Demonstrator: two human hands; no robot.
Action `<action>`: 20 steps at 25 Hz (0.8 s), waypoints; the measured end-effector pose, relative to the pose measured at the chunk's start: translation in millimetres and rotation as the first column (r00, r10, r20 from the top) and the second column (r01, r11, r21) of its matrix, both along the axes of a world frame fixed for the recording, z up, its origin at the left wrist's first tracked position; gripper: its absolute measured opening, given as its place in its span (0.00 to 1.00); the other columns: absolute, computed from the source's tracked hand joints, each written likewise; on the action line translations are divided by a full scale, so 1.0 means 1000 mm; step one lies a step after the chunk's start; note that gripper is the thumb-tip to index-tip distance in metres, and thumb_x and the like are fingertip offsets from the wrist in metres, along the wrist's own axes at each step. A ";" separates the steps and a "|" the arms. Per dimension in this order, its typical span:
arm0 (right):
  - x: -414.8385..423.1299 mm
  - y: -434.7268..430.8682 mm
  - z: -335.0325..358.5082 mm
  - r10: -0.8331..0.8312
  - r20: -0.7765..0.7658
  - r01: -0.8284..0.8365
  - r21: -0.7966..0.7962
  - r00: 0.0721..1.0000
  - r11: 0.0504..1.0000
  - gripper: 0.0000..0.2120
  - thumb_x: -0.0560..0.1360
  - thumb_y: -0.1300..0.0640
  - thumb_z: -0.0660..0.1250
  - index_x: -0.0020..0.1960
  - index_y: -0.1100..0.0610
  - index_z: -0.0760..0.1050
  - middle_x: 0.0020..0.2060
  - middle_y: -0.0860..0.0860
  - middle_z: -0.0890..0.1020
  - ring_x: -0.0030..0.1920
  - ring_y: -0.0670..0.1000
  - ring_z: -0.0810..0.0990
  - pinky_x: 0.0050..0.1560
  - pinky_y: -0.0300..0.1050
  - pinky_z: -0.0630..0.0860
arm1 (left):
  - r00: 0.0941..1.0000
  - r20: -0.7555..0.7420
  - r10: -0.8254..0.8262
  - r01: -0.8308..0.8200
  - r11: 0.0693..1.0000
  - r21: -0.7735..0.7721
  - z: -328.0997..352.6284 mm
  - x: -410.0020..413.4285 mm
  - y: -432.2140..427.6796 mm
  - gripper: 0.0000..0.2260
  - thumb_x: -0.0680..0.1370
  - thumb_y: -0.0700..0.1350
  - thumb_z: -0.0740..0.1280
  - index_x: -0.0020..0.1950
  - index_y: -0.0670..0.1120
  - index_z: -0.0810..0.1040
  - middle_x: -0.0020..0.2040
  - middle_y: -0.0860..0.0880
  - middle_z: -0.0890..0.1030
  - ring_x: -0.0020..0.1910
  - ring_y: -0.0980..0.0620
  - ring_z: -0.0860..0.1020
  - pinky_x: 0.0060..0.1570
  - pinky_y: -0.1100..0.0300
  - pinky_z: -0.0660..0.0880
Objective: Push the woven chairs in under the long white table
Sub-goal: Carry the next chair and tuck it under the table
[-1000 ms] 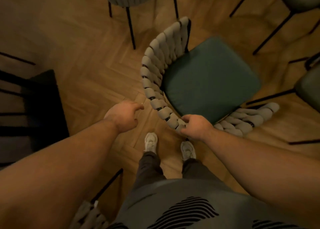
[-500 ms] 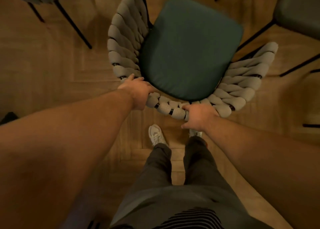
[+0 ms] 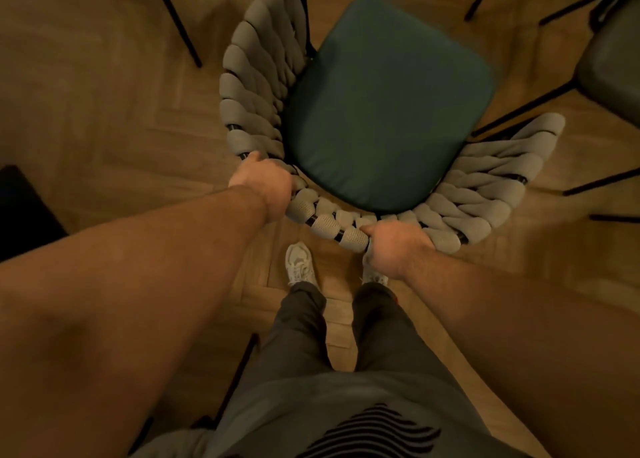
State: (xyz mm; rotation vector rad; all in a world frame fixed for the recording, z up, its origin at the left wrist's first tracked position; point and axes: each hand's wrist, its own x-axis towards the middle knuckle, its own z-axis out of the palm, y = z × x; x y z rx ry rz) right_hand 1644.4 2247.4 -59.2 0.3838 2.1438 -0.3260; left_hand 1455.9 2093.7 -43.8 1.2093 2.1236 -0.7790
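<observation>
A woven chair (image 3: 252, 87) with a curved grey braided backrest and a dark green seat cushion (image 3: 384, 104) stands right in front of me on the wooden floor. My left hand (image 3: 266, 184) grips the left part of the backrest rim. My right hand (image 3: 394, 246) grips the rim near its middle, just right of centre. The chair's back faces me and its seat points away. The long white table is out of view.
Black legs of another chair (image 3: 180, 25) cross the floor at top left. A second dark-seated chair (image 3: 613, 66) stands at the right edge, its legs reaching toward the woven chair. A dark object (image 3: 20, 208) sits at the far left. My feet (image 3: 299, 262) are just behind the backrest.
My left hand went from hanging free beside the chair to gripping the backrest rim. The chair has turned so that its back faces me squarely.
</observation>
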 end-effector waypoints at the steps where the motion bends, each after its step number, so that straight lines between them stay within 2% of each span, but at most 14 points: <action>1: 0.002 -0.002 0.000 0.032 0.002 -0.032 -0.005 1.000 0.999 0.26 0.80 0.53 0.67 0.77 0.41 0.69 0.61 0.51 0.81 0.58 0.55 0.81 0.56 0.54 0.82 | 0.999 0.007 0.032 -0.032 0.999 -0.003 0.000 0.006 -0.007 0.13 0.82 0.50 0.65 0.66 0.58 0.79 0.64 0.50 0.80 0.66 0.47 0.75 0.70 0.47 0.66; 5: 0.006 -0.002 0.001 0.194 0.009 -0.194 -0.030 0.981 0.981 0.28 0.81 0.53 0.67 0.78 0.40 0.67 0.64 0.53 0.80 0.60 0.56 0.80 0.58 0.55 0.82 | 0.979 0.032 0.202 -0.202 0.979 0.012 0.006 0.038 -0.038 0.14 0.82 0.48 0.64 0.66 0.59 0.79 0.63 0.51 0.80 0.65 0.48 0.75 0.68 0.48 0.65; 9: -0.003 -0.001 0.002 0.388 0.003 -0.388 -0.013 0.922 0.921 0.31 0.79 0.54 0.69 0.80 0.40 0.65 0.65 0.52 0.80 0.61 0.55 0.80 0.58 0.54 0.82 | 0.925 0.052 0.377 -0.379 0.924 0.050 0.005 0.070 -0.069 0.13 0.82 0.48 0.63 0.65 0.60 0.80 0.60 0.52 0.81 0.62 0.48 0.76 0.67 0.47 0.66; 13: -0.026 -0.013 0.005 0.527 -0.017 -0.527 0.008 0.849 0.850 0.30 0.80 0.55 0.67 0.79 0.38 0.66 0.64 0.51 0.81 0.61 0.55 0.81 0.57 0.54 0.82 | 0.831 0.080 0.550 -0.556 0.827 0.084 0.003 0.094 -0.105 0.13 0.81 0.48 0.65 0.64 0.60 0.80 0.58 0.52 0.81 0.61 0.48 0.76 0.68 0.46 0.67; 20: -0.079 -0.079 0.021 0.717 -0.017 -0.716 0.029 0.697 0.697 0.26 0.80 0.56 0.67 0.74 0.37 0.70 0.57 0.48 0.82 0.56 0.53 0.81 0.56 0.55 0.82 | 0.653 0.108 0.750 -0.757 0.649 0.072 0.018 0.104 -0.180 0.16 0.81 0.53 0.66 0.69 0.61 0.78 0.64 0.52 0.81 0.65 0.48 0.76 0.69 0.48 0.67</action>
